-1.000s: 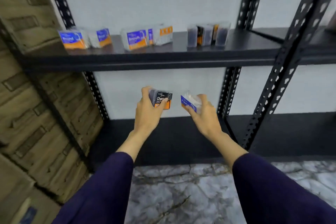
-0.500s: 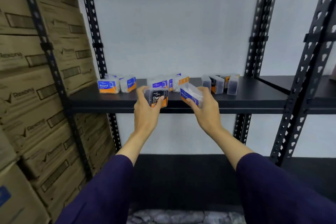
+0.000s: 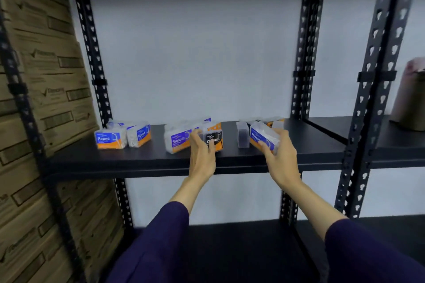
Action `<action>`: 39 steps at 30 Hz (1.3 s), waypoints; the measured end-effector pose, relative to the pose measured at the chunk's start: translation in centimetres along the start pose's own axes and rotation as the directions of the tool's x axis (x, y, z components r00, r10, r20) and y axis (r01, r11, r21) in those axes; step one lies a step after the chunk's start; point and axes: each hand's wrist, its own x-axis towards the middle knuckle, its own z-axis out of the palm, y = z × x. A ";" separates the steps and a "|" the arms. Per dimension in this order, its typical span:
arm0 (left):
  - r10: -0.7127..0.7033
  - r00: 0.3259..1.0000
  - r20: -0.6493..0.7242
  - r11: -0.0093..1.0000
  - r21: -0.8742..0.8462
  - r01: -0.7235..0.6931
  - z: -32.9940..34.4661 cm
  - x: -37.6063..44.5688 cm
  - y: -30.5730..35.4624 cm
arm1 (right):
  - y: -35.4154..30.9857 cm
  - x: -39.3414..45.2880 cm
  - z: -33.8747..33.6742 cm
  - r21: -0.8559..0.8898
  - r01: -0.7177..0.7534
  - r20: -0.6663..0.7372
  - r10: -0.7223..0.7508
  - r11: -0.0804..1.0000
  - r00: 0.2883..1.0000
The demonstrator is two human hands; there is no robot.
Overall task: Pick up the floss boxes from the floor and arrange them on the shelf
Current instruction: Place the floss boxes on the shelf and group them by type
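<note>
**Black steel shelf reached: both boxes brought up to be set down**

Black powder-coated metal forms the shelf [image 3: 138, 161], and every place below is given from it. Since half a second ago, both hands have been raised from just below its front edge to above its surface, so placing is judged to be imminent.

Beyond the shelf's left post, corrugated cardboard cartons [image 3: 46, 99] are stacked. At the shelf's left end, two clear plastic Round boxes [image 3: 110, 139] with blue and orange labels are stood side by side. Near its middle a Smooth box [image 3: 178, 141] is seen, and just beside it the dark Charcoal box [image 3: 215, 141] is gripped by the left hand [image 3: 202, 156], fingers curled round it. Right of the middle, a translucent grey box [image 3: 243, 136] is stood on end; next to it a tilted Round floss box [image 3: 262, 138] is clasped by the right hand [image 3: 281, 156]. Whether either held box touches the shelf cannot be told.
</note>
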 end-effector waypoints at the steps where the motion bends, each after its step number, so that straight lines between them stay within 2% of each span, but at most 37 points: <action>1: -0.004 1.000 -0.020 0.998 0.062 0.005 1.1 0.4 0.1 | 0.4 0.2 -0.6 -0.005 -0.003 -0.006 0.003 1.000 1.000; 4: -0.048 0.999 0.019 0.952 0.303 0.040 3.5 1.3 0.5 | 1.2 0.6 -1.9 -0.014 0.014 -0.023 -0.014 1.000 1.000; 7: -0.063 0.989 0.131 0.938 0.346 0.013 4.9 2.1 0.9 | 1.8 0.6 -2.4 0.007 -0.037 -0.003 0.037 0.999 0.999; 11: 0.116 0.991 0.064 0.986 0.109 -0.123 4.4 1.2 2.2 | 1.2 0.7 -1.6 0.226 -0.202 0.060 0.194 0.953 0.979; 12: 0.135 0.987 0.086 0.990 0.019 -0.138 3.9 0.9 2.6 | 0.8 0.7 -1.0 0.290 -0.226 0.078 0.212 0.930 0.974; 15: 0.097 0.962 0.256 0.973 -0.230 -0.036 2.2 -0.1 3.3 | -0.6 0.6 1.3 0.465 -0.269 0.170 0.213 0.843 0.962; 18: 0.084 0.961 0.264 0.963 -0.271 -0.009 0.2 -0.5 2.6 | -1.8 0.2 3.9 0.544 -0.286 0.248 0.175 0.788 0.953; 20: 0.082 0.975 0.208 0.953 -0.302 -0.015 -1.6 -0.7 2.2 | -2.3 -0.1 5.6 0.467 -0.296 0.272 0.183 0.833 0.945; 22: 0.076 0.990 0.117 0.950 -0.309 -0.036 -3.7 -0.6 1.5 | -2.3 -0.5 6.7 0.314 -0.258 0.266 0.176 0.913 0.948; 24: 0.067 0.997 -0.047 0.962 -0.262 -0.077 -6.2 -0.2 0.4 | -1.6 -0.9 7.4 0.024 -0.068 0.308 0.058 0.997 0.949; 26: 0.052 0.975 -0.218 0.979 -0.184 -0.093 -8.7 0.3 -1.1 | -0.5 -1.4 8.0 -0.295 0.229 0.423 -0.088 0.928 0.902; 27: 0.041 0.956 -0.291 0.987 -0.137 -0.084 -9.9 0.6 -1.9 | 0.0 -1.6 8.2 -0.365 0.317 0.445 -0.135 0.875 0.885; 31: 0.078 0.867 -0.492 0.996 0.066 -0.052 -13.8 1.4 -4.1 | 0.4 -2.3 8.6 -0.420 0.403 0.403 -0.230 0.813 0.886; 33: 0.050 0.843 -0.536 0.986 0.162 0.044 -15.1 1.6 -4.9 | 0.3 -2.5 8.7 -0.433 0.404 0.387 -0.238 0.806 0.891; 36: -0.021 0.835 -0.550 0.936 0.282 0.210 -16.6 1.8 -6.1 | 0.2 -2.6 8.7 -0.432 0.393 0.386 -0.227 0.812 0.894; 39: -0.048 0.879 -0.475 0.860 0.427 0.278 -17.7 2.4 -7.8 | 0.4 -2.6 8.7 -0.438 0.397 0.402 -0.219 0.807 0.889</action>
